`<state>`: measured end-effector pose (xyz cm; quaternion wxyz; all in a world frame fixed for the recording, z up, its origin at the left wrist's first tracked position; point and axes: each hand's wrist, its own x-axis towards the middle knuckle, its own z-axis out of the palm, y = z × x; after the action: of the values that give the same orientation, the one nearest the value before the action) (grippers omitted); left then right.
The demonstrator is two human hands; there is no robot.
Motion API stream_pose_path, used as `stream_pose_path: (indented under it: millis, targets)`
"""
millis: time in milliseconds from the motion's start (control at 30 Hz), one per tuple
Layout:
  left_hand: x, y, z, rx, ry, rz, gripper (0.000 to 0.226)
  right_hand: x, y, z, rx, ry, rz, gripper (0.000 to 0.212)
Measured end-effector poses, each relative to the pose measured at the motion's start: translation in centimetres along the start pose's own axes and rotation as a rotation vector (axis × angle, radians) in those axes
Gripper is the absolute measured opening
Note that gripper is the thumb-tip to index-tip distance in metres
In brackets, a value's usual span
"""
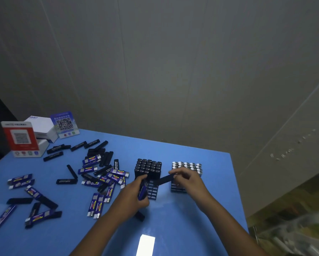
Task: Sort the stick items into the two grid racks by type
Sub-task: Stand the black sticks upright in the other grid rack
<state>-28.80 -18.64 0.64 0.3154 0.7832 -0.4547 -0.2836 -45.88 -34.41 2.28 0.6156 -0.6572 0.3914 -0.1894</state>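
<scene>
nearest to us a pale glare patch (145, 244) lies on the blue bench (182, 218), between our two forearms. our left hand (136, 193) has its grip curled round a blue-labelled stick (143, 192), held steeply with its lower end toward us, just at the near left corner of the left rack (149, 179). our right hand (185, 179) pinches one end of a black stick (164, 180) between thumb and fingertips; that stick lies nearly level, bridging the gap between the two racks, its far end over the near cells of the left rack. the left rack is filled with black sticks standing upright in its far rows, while several near cells show open. the right rack (187, 171) holds upright sticks with silver tops in its far rows; our right hand covers much of its near part, so we cannot tell how full it is there. both racks stand side by side and apart, toward the bench's far right. left of them a loose pile (103, 174) of black and blue-labelled sticks sprawls over the bench, with more strays scattered toward the near left edge. at the far left corner stand a red qr sign (21, 138), a white box (42, 129) and a blue qr sign (64, 124), close together.
</scene>
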Motion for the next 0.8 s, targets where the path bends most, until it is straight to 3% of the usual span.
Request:
stream_pose_path:
  millis: [133,300,433,600,800]
  targets:
    - [-0.8,-0.3,0.0,-0.019,0.004,-0.057,0.076,-0.3,0.3,0.1,0.066,0.02,0.038,0.009]
    - [-0.9,-1.3,-0.6,-0.018,0.007,-0.082,0.082,-0.1,0.5,1.4,0.081,-0.036,0.059,0.013]
    - [-0.4,-2.0,-1.4,-0.031,0.012,-0.059,0.078,0.2,0.4,2.6,0.03,-0.109,0.022,0.042]
    - [0.5,-2.4,-2.3,-0.026,0.008,-0.008,0.073,0.3,0.6,3.6,-0.192,-0.132,-0.175,0.072]
    - [1.4,-3.1,-2.9,-0.048,-0.012,0.017,0.074,0.6,0.4,4.7,-0.299,-0.051,-0.231,0.048]
